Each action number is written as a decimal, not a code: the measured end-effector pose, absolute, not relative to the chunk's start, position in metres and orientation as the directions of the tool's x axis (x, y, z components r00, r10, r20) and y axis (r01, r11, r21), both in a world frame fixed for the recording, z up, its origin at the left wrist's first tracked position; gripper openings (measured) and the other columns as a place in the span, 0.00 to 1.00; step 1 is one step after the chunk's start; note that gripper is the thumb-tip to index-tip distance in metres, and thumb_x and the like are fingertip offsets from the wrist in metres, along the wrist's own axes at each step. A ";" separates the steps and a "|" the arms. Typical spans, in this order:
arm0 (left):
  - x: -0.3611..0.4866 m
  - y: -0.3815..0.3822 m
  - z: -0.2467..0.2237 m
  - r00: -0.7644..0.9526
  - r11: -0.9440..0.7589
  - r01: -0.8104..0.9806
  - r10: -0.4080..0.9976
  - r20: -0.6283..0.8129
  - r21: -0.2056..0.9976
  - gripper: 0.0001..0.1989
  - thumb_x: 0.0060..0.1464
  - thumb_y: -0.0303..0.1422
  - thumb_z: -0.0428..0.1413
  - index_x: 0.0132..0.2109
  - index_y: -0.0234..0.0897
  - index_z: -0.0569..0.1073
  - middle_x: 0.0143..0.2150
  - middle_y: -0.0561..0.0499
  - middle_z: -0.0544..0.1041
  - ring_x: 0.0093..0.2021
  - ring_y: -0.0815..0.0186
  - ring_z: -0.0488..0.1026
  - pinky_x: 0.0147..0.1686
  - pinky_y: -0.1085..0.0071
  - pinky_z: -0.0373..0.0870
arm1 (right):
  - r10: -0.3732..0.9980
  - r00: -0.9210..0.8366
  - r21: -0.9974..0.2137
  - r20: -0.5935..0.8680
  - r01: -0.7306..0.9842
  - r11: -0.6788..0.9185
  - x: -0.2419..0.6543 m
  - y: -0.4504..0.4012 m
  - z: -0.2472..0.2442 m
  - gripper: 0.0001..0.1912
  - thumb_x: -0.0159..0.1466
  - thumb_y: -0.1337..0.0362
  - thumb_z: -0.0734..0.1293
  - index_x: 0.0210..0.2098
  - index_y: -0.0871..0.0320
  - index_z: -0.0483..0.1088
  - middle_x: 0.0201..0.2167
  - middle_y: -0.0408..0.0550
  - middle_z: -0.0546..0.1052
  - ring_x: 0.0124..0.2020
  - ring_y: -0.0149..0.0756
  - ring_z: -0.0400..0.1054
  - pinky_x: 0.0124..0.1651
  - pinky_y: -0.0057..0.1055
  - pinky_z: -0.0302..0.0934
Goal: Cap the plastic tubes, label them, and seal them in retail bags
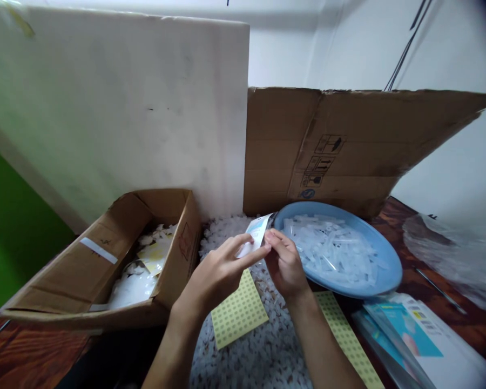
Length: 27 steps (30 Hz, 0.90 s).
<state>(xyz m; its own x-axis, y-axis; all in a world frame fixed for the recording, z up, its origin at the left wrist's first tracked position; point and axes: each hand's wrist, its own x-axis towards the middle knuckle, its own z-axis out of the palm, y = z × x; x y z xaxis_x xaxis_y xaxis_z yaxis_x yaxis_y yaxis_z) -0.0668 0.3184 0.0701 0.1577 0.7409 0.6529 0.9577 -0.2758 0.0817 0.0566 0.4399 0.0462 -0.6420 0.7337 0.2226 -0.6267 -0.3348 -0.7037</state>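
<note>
A small white-and-blue printed packet is held up in front of me, tilted, at the middle of the head view. My left hand grips it from the left, its thumb and fingers along the lower part. At its right edge, my right hand has finger and thumb pinched together, touching my left fingertips. The exact point of that pinch is partly hidden. Below my hands lies a pale yellow sheet with rows of small round dots. Another dotted sheet shows beside my right forearm.
An open cardboard box with white and yellow scraps stands left. On the right, a blue basin holds many small clear plastic pieces. Printed packs and clear plastic wrap lie beyond it. A cardboard panel stands behind.
</note>
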 end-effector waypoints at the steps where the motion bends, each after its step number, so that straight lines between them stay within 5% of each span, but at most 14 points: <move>1: -0.067 0.319 0.069 0.166 -0.276 0.960 0.704 0.691 0.051 0.29 0.64 0.16 0.49 0.66 0.46 0.68 0.59 0.45 0.76 0.53 0.64 0.79 0.47 0.66 0.83 | 0.737 -0.636 -0.702 0.228 -0.632 -0.329 0.056 0.440 0.046 0.15 0.65 0.61 0.72 0.25 0.57 0.66 0.24 0.38 0.62 0.26 0.29 0.53 0.30 0.25 0.54; 4: -0.068 0.319 0.066 0.189 -0.271 0.962 0.548 0.815 -0.041 0.21 0.64 0.20 0.55 0.62 0.36 0.71 0.54 0.44 0.81 0.49 0.65 0.82 0.45 0.72 0.81 | 0.734 -0.638 -0.706 0.232 -0.629 -0.324 0.056 0.440 0.046 0.15 0.66 0.61 0.71 0.25 0.57 0.67 0.24 0.39 0.64 0.26 0.30 0.55 0.31 0.26 0.55; 7: -0.074 0.316 0.063 0.183 -0.170 0.978 0.397 0.899 -0.124 0.05 0.63 0.27 0.60 0.46 0.31 0.77 0.32 0.50 0.83 0.29 0.68 0.80 0.30 0.74 0.75 | 0.731 -0.640 -0.723 0.237 -0.619 -0.307 0.056 0.434 0.051 0.16 0.66 0.60 0.71 0.25 0.57 0.67 0.24 0.39 0.65 0.26 0.30 0.57 0.31 0.26 0.54; 10: -0.085 0.310 0.065 0.119 -0.026 0.993 0.393 0.912 -0.118 0.16 0.65 0.35 0.59 0.28 0.36 0.72 0.18 0.56 0.73 0.17 0.70 0.71 0.21 0.71 0.62 | 0.755 -0.597 -0.767 0.271 -0.608 -0.206 0.053 0.422 0.057 0.17 0.68 0.59 0.69 0.24 0.57 0.67 0.23 0.39 0.67 0.27 0.30 0.58 0.33 0.27 0.55; 13: -0.093 0.307 0.071 0.002 0.046 0.999 0.499 0.867 -0.029 0.22 0.65 0.42 0.59 0.24 0.37 0.69 0.19 0.55 0.74 0.18 0.70 0.71 0.21 0.71 0.58 | 0.814 -0.481 -0.837 0.327 -0.548 0.012 0.052 0.412 0.066 0.19 0.70 0.57 0.67 0.24 0.57 0.67 0.22 0.40 0.68 0.27 0.31 0.61 0.35 0.29 0.56; 17: -0.091 0.307 0.080 -0.011 0.018 1.000 0.551 0.834 0.001 0.24 0.63 0.45 0.60 0.22 0.37 0.68 0.17 0.57 0.70 0.17 0.72 0.67 0.22 0.72 0.55 | 0.868 -0.209 -0.862 0.451 -0.352 0.364 0.077 0.399 0.089 0.21 0.72 0.56 0.63 0.24 0.56 0.67 0.22 0.41 0.71 0.27 0.32 0.64 0.35 0.31 0.58; 19: -0.089 0.307 0.083 -0.006 0.007 1.000 0.535 0.845 0.003 0.27 0.63 0.46 0.59 0.21 0.37 0.66 0.17 0.57 0.66 0.17 0.73 0.63 0.22 0.72 0.53 | 0.833 0.072 -0.810 0.548 -0.203 0.550 0.105 0.393 0.107 0.20 0.72 0.57 0.63 0.25 0.56 0.68 0.22 0.42 0.72 0.27 0.33 0.66 0.35 0.32 0.60; 21: -0.088 0.306 0.084 -0.021 0.009 1.000 0.513 0.858 0.020 0.29 0.64 0.47 0.58 0.20 0.37 0.63 0.16 0.57 0.63 0.17 0.73 0.60 0.22 0.71 0.52 | 0.648 0.457 -0.721 0.609 -0.021 0.692 0.139 0.392 0.124 0.19 0.72 0.57 0.63 0.26 0.56 0.70 0.23 0.43 0.73 0.27 0.35 0.69 0.36 0.34 0.63; 24: -0.089 0.303 0.086 -0.055 0.019 0.998 0.504 0.862 0.053 0.30 0.67 0.47 0.54 0.19 0.37 0.61 0.17 0.56 0.62 0.18 0.72 0.59 0.22 0.70 0.50 | 0.380 0.727 -0.694 0.572 0.182 0.696 0.190 0.397 0.139 0.25 0.75 0.52 0.56 0.31 0.58 0.75 0.26 0.49 0.77 0.28 0.40 0.72 0.35 0.39 0.65; 27: -0.087 0.302 0.089 -0.121 0.035 0.992 0.528 0.841 0.121 0.29 0.69 0.45 0.50 0.19 0.37 0.65 0.17 0.54 0.66 0.19 0.70 0.63 0.23 0.70 0.52 | 0.449 0.717 -0.763 0.533 0.179 0.621 0.219 0.405 0.136 0.23 0.74 0.51 0.59 0.34 0.60 0.76 0.25 0.48 0.77 0.23 0.38 0.70 0.30 0.36 0.64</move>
